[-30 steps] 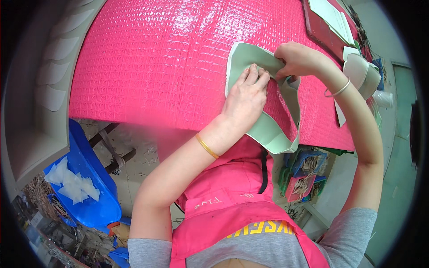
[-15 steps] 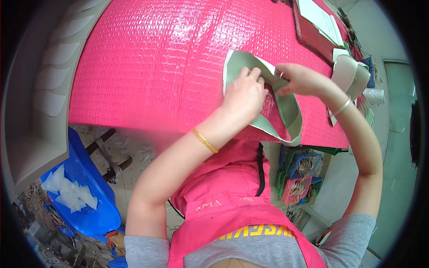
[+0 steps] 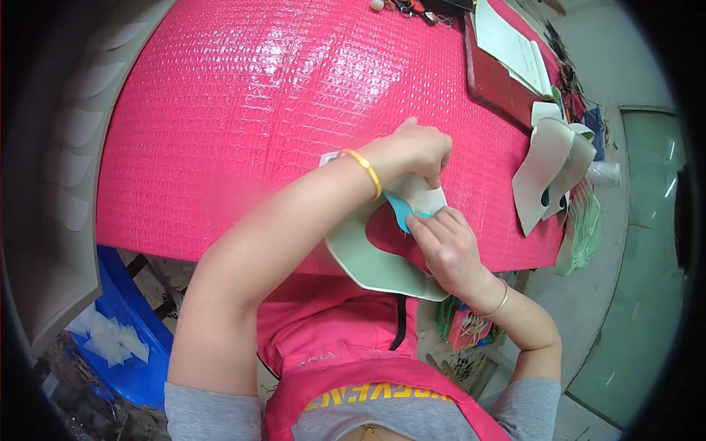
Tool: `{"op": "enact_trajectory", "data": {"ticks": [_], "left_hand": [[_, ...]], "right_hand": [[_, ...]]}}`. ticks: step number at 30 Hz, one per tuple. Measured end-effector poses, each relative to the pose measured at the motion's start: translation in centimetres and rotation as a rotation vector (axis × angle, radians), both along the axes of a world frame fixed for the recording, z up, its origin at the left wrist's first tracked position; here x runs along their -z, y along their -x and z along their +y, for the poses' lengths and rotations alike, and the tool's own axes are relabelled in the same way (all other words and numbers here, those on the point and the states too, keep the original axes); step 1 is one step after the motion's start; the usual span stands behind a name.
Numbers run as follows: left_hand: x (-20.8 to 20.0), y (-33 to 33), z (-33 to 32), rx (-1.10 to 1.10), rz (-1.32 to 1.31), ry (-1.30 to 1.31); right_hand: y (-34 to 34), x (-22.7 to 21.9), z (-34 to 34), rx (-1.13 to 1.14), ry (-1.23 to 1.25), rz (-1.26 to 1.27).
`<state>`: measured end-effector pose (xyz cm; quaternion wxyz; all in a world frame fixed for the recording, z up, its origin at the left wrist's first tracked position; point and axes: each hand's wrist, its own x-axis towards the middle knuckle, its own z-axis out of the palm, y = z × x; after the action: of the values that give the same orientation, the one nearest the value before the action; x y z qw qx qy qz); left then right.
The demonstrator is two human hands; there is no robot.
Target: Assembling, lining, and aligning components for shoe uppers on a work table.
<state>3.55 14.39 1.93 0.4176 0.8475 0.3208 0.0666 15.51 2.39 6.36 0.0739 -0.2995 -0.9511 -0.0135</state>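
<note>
We have the curved, pale green, white-edged flexible sheet (image 3: 371, 263) at the near edge of the glossy, embossed pink worktop (image 3: 213, 147). Our right hand (image 3: 450, 246) pinches its inner curve beside a small turquoise patch (image 3: 399, 209). Our left hand (image 3: 421, 151) bends over its far end; we cannot tell whether those fingers are closed.

The glossy pink, grid-textured bench (image 3: 243, 125) carries a pale green panel (image 3: 375, 264) reaching past its near edge, a red board (image 3: 500, 94), pale cut pieces (image 3: 540, 162) at right, and small dark trinkets (image 3: 419, 10).
</note>
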Motion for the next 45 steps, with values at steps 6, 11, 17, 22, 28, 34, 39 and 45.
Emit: {"op": "enact_trajectory", "data": {"ticks": [6,11,17,22,28,34,39,45], "left_hand": [[0.5,0.9,-0.9,-0.131,-0.135,-0.009],[1.0,1.0,-2.3,-0.293,-0.222,-0.179],[-0.1,6.2,-14.5,-0.576,-0.340,-0.469],[2.1,5.3,-16.4,-0.671,-0.180,-0.491],[1.8,4.9,-15.1,-0.602,0.012,-0.613],[2.7,3.4,-14.2,-0.578,0.062,-0.748],[2.3,3.4,-14.3,-0.589,0.022,-0.687],[3.1,3.7,-14.0,-0.606,-0.081,-0.783]], "right_hand": [[0.5,0.3,-0.3,0.130,0.129,-0.014],[0.3,1.3,-0.2,0.261,0.265,0.176],[1.7,1.5,2.3,0.369,0.347,0.276],[2.2,1.2,5.0,0.496,0.491,0.174],[1.6,1.6,7.4,0.365,0.456,0.063],[1.1,1.8,7.0,0.448,0.507,0.116],[0.3,1.5,5.8,0.395,0.493,0.196],[-0.2,1.4,6.0,0.388,0.442,0.123]]}}
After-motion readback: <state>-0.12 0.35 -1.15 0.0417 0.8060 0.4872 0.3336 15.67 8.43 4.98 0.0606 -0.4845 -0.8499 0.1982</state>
